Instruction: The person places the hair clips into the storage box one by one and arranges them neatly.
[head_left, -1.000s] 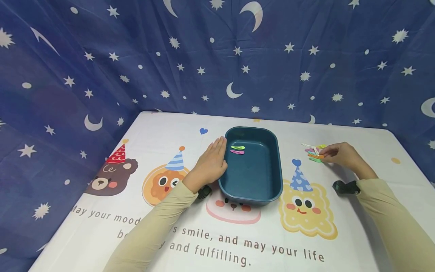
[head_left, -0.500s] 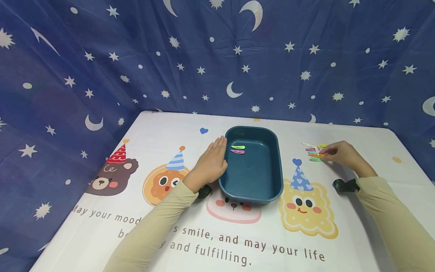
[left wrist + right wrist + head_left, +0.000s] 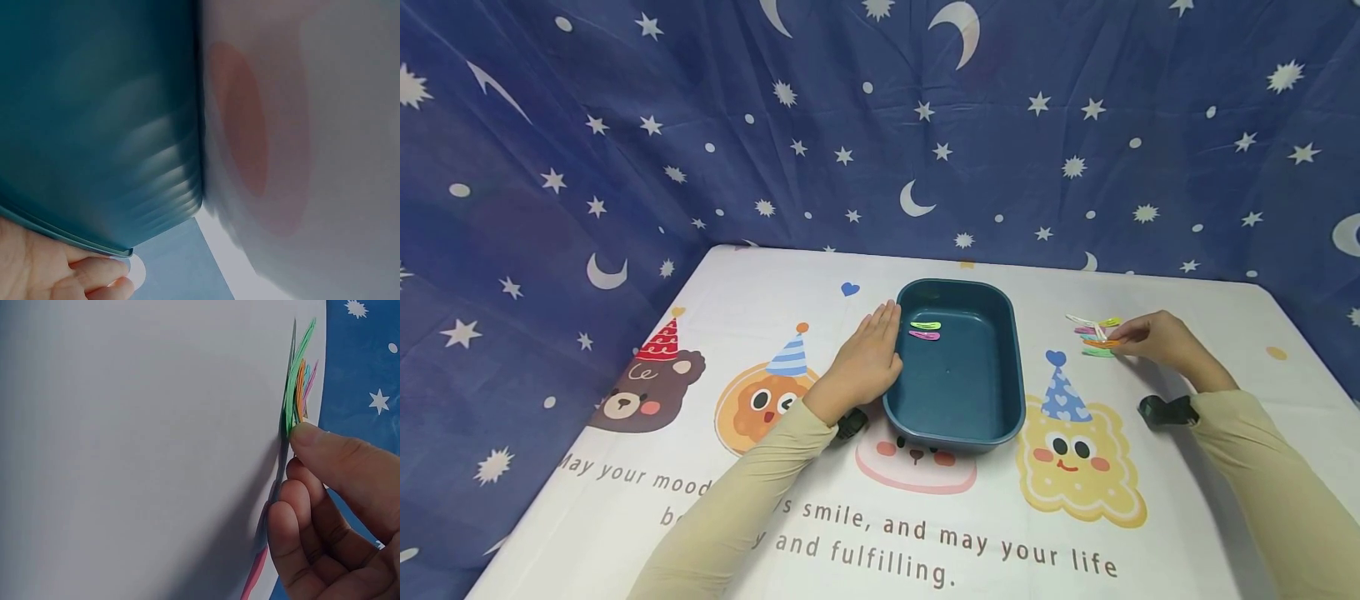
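A dark teal plastic tub stands on the table; a yellow-green snap hair clip and a pink-purple one lie in it. My left hand rests along the tub's left rim, fingers straight. To the right of the tub, my right hand pinches the near end of an orange hair clip between thumb and fingers. A green clip lies right beside it. White, yellow, purple and blue clips lie close by in the same small group.
A white tablecloth with printed cartoon figures and lettering covers the table. Behind it and to the left hangs a dark blue cloth with moons and stars. A black wrist camera sits below my right hand.
My right hand stays at the group of clips; the orange clip at its fingertips has shifted slightly to the right. The left hand and the tub have not moved.
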### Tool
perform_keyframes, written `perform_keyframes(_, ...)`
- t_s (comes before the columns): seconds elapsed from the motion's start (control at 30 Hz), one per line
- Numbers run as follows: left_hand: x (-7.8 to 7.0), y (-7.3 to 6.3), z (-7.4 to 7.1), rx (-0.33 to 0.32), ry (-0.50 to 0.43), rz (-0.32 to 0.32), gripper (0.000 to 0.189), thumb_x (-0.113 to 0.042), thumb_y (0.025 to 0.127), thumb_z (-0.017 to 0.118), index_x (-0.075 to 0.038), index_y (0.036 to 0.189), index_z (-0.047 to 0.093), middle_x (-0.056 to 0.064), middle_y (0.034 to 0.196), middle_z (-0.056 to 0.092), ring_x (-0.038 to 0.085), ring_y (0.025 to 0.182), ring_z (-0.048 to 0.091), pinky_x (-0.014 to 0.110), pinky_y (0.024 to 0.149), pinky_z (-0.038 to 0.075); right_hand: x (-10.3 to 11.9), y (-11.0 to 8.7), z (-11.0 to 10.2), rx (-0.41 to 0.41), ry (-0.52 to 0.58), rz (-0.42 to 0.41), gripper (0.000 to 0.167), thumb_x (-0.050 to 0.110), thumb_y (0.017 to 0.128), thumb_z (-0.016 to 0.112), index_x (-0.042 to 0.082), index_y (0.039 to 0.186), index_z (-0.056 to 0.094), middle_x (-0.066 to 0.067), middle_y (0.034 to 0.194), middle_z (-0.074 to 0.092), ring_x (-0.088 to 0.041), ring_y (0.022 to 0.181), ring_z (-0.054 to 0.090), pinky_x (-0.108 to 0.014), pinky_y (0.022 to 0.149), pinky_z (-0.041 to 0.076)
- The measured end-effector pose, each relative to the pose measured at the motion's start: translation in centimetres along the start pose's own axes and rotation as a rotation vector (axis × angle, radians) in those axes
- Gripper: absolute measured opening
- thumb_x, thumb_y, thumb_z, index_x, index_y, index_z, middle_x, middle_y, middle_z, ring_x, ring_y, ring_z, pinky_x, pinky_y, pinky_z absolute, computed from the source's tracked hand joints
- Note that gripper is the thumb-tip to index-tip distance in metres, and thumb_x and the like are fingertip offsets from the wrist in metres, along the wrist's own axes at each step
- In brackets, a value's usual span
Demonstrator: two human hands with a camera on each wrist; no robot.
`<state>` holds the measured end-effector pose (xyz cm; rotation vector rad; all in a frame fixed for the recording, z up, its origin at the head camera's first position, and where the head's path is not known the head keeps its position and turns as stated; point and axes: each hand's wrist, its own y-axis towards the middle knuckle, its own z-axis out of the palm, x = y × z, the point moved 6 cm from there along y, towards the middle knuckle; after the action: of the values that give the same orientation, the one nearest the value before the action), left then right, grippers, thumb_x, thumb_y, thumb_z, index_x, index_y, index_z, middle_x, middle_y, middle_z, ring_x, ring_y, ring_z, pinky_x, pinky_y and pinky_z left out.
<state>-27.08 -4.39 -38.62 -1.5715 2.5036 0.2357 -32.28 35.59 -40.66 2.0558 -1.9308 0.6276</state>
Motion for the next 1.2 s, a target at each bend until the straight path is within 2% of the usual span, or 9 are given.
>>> perform_keyframes(0.43,0.0,0.0,0.0,-0.002,-0.008,0.006,0.065,-0.018,0.094,0.040,0.004,0.149,0.013,0.016,0.157,0.015,0.027,0.147,0.012,0.041,0.120,0.014,0.0,-0.4,0.0,-0.031,0.003,-0.043,0.021,0.008,0.076,0.071,-0.005,0.093,0.072,-0.023,0.091,0.068,-0.012,0.071,0.053,-0.022,0.059,0.041)
perform_keyframes(0.7,0.1,0.0,0.1,-0.003,-0.013,-0.006,0.065,-0.019,0.094,0.040,0.003,0.149,0.013,0.015,0.158,0.014,0.028,0.147,0.013,0.039,0.121,0.012,0.0,-0.6,-0.2,-0.063,0.007,-0.075,0.019,0.005,0.075,0.070,-0.006,0.091,0.071,-0.011,0.076,0.069,-0.006,0.065,0.050,-0.020,0.056,0.041)
perform_keyframes(0.93,0.0,-0.1,0.0,-0.010,-0.018,0.003,0.065,-0.018,0.093,0.040,0.004,0.149,0.014,0.016,0.157,0.015,0.028,0.147,0.013,0.040,0.121,0.013,0.1,-0.9,-0.6,-0.103,0.010,-0.070,0.022,0.011,0.075,0.073,-0.004,0.090,0.071,-0.004,0.070,0.067,-0.004,0.063,0.050,-0.020,0.056,0.040)
perform_keyframes(1.2,0.0,0.0,0.0,-0.008,-0.012,0.005,0.064,-0.016,0.094,0.040,0.005,0.148,0.014,0.017,0.157,0.015,0.028,0.147,0.014,0.039,0.121,0.012,0.8,-1.3,-1.4,-0.155,0.026,-0.110,0.019,0.007,0.074,0.073,-0.004,0.089,0.071,-0.005,0.069,0.065,-0.001,0.061,0.047,-0.019,0.053,0.039)
